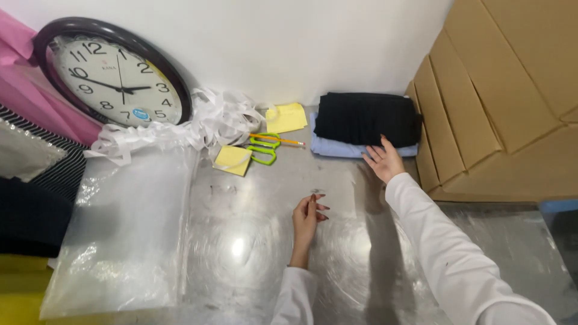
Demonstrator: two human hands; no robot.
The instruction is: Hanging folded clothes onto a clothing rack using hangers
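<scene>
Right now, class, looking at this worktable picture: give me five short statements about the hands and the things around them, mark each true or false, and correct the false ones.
1. The right hand reaches to the folded black garment. True.
2. The black garment lies under a light blue one. False: it lies on top of the light blue garment.
3. The left hand holds the green-handled scissors. False: the scissors lie apart from it, beside a yellow pencil.
4. A round wall clock leans against the white wall. True.
5. The clear plastic bags lie to the right of both hands. False: they lie to the left.
</scene>
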